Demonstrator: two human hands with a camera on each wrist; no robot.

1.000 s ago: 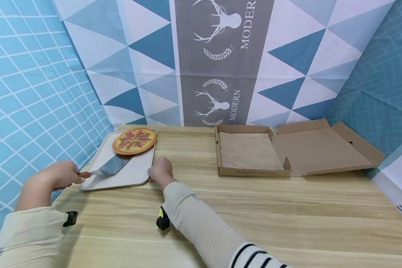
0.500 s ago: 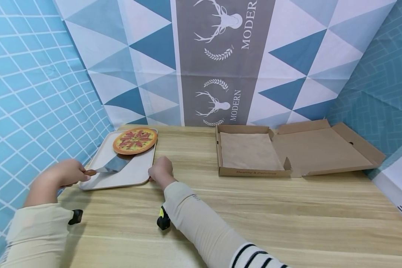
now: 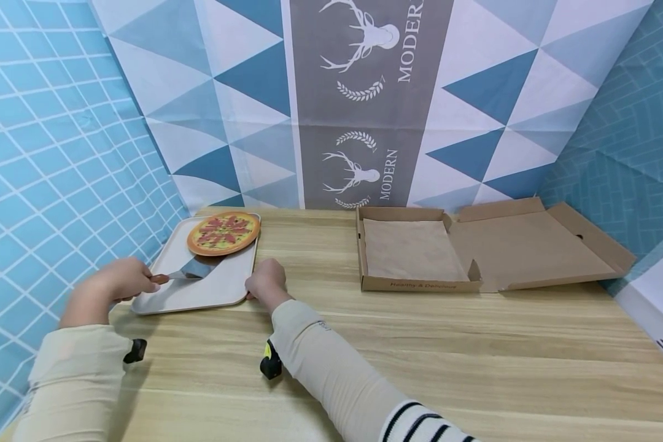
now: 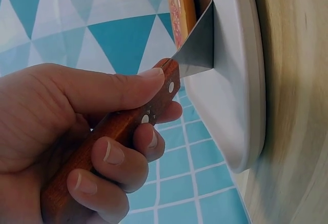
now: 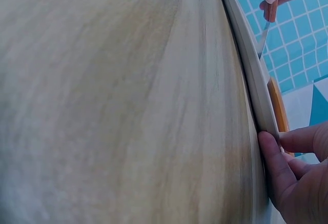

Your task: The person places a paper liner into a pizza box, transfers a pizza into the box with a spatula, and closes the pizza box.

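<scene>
A round pizza [image 3: 224,233] with a thick orange-brown crust lies toward the back of a cream tray [image 3: 221,291]. My left hand [image 3: 120,279] grips the wooden handle of a metal spatula [image 4: 197,49], its thumb along the top of the handle. The front of the blade is hidden by the pizza's near edge, and the left wrist view shows the blade resting low against the tray. At the tray's near right corner, my right hand [image 3: 267,285] pinches the rim, with thumb and fingers on either side of it in the right wrist view.
To the right on the wooden table [image 3: 398,356] lies an open cardboard pizza box [image 3: 420,285], lined with brown paper [image 3: 411,248]. Its lid [image 3: 530,248] is folded out toward the right wall. Patterned cloth walls border the table at the left, back and right.
My left hand has moved right and slightly forward, sliding the spatula further toward and under the pizza; less of the blade shows. My right hand has kept its place on the tray rim.
</scene>
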